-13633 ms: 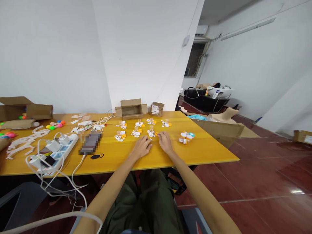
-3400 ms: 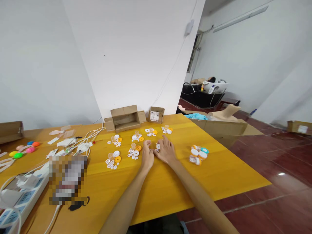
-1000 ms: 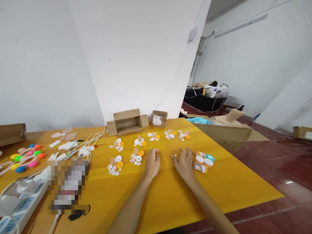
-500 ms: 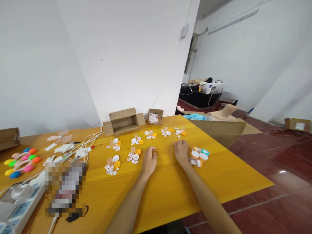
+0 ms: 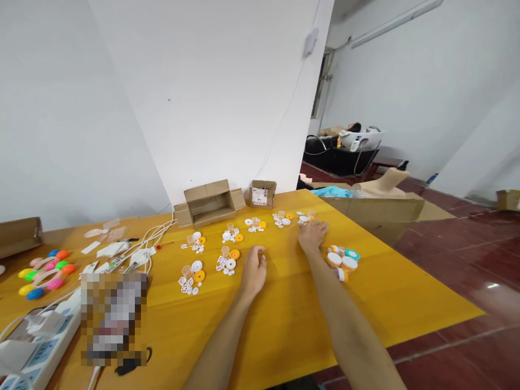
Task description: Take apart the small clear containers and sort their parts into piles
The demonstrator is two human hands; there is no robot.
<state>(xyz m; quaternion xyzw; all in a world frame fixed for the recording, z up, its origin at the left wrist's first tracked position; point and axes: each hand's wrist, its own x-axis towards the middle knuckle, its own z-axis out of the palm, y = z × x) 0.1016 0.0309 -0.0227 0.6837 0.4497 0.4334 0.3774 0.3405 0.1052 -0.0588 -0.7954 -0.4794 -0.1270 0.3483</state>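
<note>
My right hand (image 5: pixel 312 236) reaches over the farthest right cluster of small plastic parts, its fingers stretched forward. A clear cup (image 5: pixel 311 214) and a white disc (image 5: pixel 303 219) show just beyond it; the hand covers the rest of that cluster. On the bare tabletop my left hand (image 5: pixel 254 272) rests on its side, fingers loosely bent, thumb apart, nothing visible in it. Left of it lie similar clusters, with an orange ring-shaped lid (image 5: pixel 199 276), a clear cup (image 5: pixel 187 272) and white perforated pieces (image 5: pixel 221 264). Several small jars with white lids (image 5: pixel 349 263) stand together beside my right forearm.
An open cardboard box (image 5: pixel 211 208) and a smaller carton (image 5: pixel 262 195) stand at the table's back edge. To the left are white cables (image 5: pixel 156 234), a power strip (image 5: pixel 51 344) and colourful plastic eggs (image 5: pixel 56 283). The table's right edge drops to a tiled floor (image 5: pixel 455 254).
My right hand has moved forward and right, from bare table beside the jars to the far right cluster. My left hand stays in about the same place. The view has shifted slightly.
</note>
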